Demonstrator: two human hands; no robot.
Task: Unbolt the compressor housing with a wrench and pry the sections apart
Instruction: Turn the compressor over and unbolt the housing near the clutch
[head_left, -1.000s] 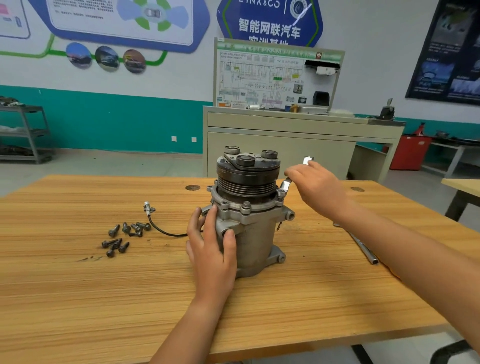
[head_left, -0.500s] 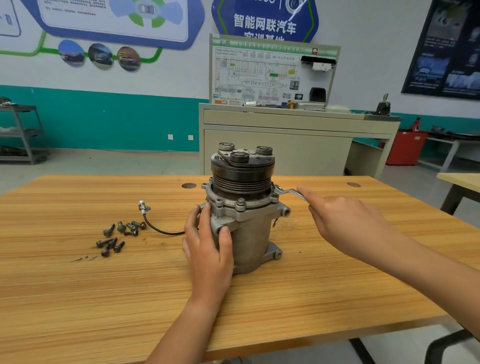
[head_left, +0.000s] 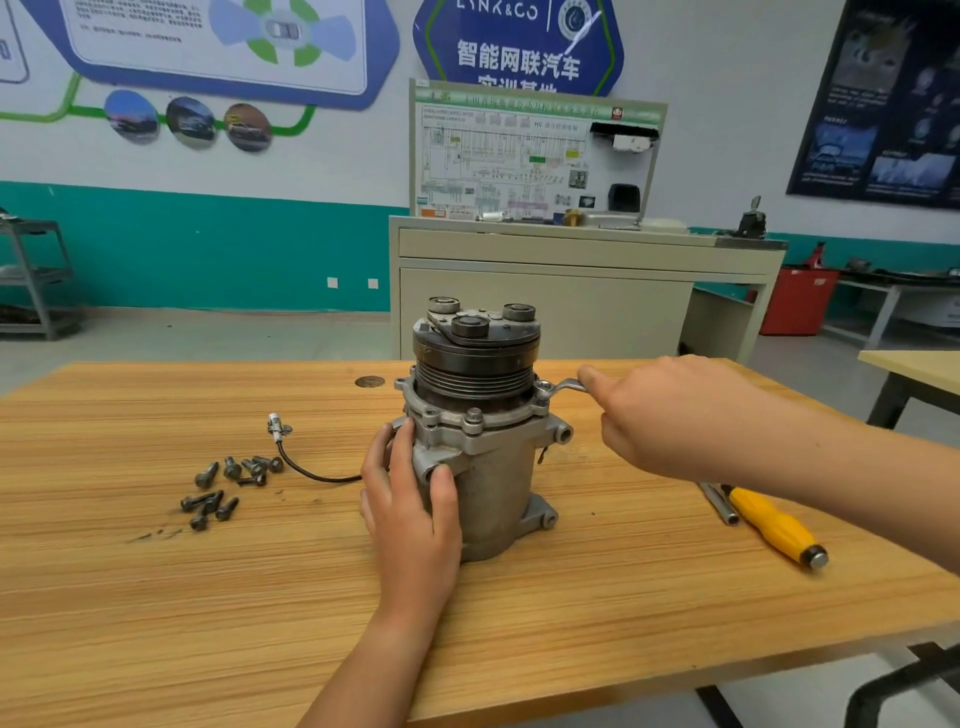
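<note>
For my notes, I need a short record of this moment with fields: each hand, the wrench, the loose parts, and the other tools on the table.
left hand: grips the near side of the upright compressor
right hand: holds the handle of the wrench
wrench head: at the compressor's upper rim, on its right side
loose bolts: clustered on the table, left of the compressor
other tools: screwdriver with a yellow handle and a metal rod, lying side by side on the right

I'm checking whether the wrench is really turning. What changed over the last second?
The right hand, gripping the wrench, swung its handle from pointing away to pointing right, nearer the person. The left hand still holds the compressor upright; the loose bolts lie unmoved on the table.
</note>
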